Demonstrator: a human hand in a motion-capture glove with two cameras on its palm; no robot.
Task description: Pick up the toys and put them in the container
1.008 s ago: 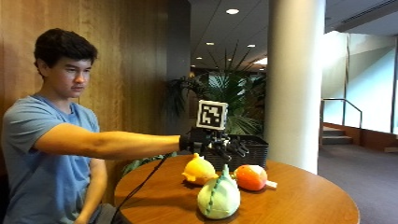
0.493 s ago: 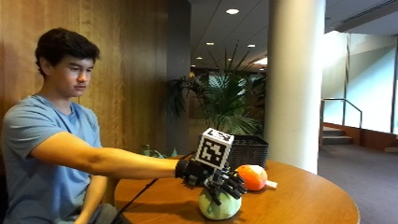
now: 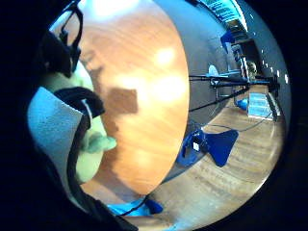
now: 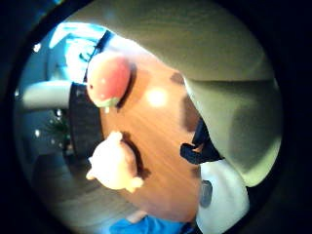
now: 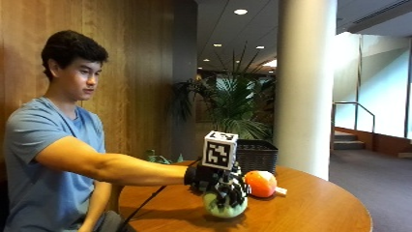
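Resting on the round wooden counter (image 5: 322, 203), the pale green toy (image 5: 225, 207) is covered from above by the gloved right hand (image 5: 215, 181), whose fingers are curled down round its upper half; the grip is closed on that toy, which appears not yet lifted. Taken as a clock face from the outside view, the toy lies at 6 o'clock from the palm, directly beneath it, with its long axis upright, so a straight lift seems all that is called for. In both palm views the green surface fills much of the frame, confirming how close it is to the palm.

An orange toy (image 5: 260, 183) sits on the counter at about 2 o'clock from the held one, just beside it. A yellow toy (image 4: 114, 163) is seen only in the thumb-side view, near the orange one. The dark container (image 5: 256, 155) stands at 1 o'clock, at the counter's far edge, behind the orange toy. The carry would probably have to pass over the orange toy, which could be knocked if the path is low.
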